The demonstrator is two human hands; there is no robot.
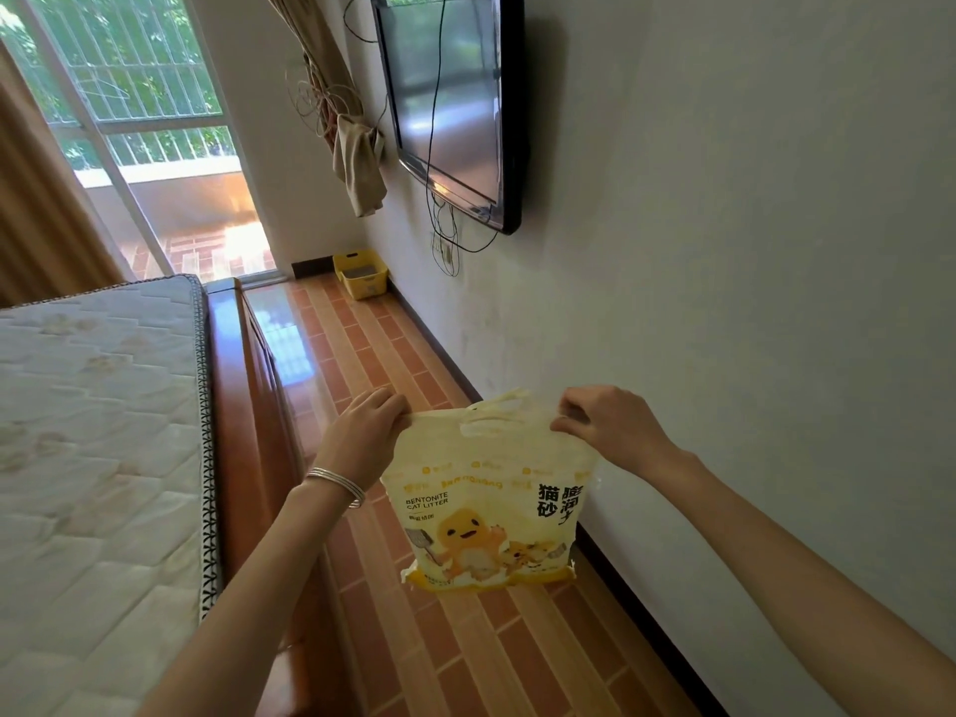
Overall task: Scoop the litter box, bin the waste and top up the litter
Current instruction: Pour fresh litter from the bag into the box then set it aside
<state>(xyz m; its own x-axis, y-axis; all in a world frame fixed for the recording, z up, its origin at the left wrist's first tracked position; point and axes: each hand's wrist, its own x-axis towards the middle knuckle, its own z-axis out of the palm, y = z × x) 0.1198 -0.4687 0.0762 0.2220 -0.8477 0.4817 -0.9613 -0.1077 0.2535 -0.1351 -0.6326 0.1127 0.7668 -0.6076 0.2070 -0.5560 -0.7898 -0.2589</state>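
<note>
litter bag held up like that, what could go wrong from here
The litter bag hangs in the air, pinched only at its top corners by the left hand and right hand; a slip could drop it on the tiled floor.
Pulling the top apart here may spill litter, since the yellow litter box stands far off in the corner.

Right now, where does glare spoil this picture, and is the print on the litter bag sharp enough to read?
Head view: sunlight burns out the balcony floor and glares off the glossy bed frame; the TV mirrors the window; the litter bag print reads sharply; the far litter box looks small and soft.
</note>
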